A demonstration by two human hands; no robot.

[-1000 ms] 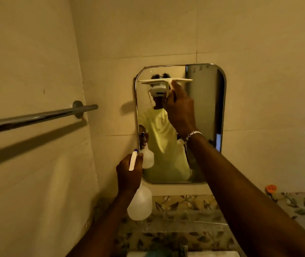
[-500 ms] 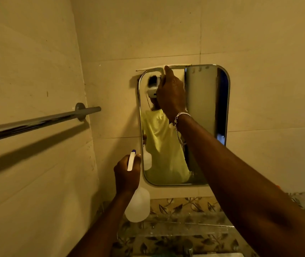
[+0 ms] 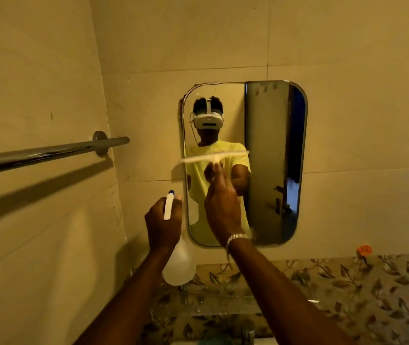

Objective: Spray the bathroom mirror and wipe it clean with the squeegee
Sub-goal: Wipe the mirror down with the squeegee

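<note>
The right hand [image 3: 221,207] has its fingers clamped on the squeegee [image 3: 214,157], whose blade lies crosswise at mid-height of the mirror [image 3: 275,158], at 12 o'clock from the knuckles. The left hand [image 3: 162,226], fingers clamped on the spray bottle [image 3: 177,265], hangs at 7 o'clock.

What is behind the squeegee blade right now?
Behind the squeegee held by the right hand is the mirror, left half, mid-height, showing a yellow-shirted reflection. Whether the blade touches the glass is unclear; motion blur hides it.
</note>
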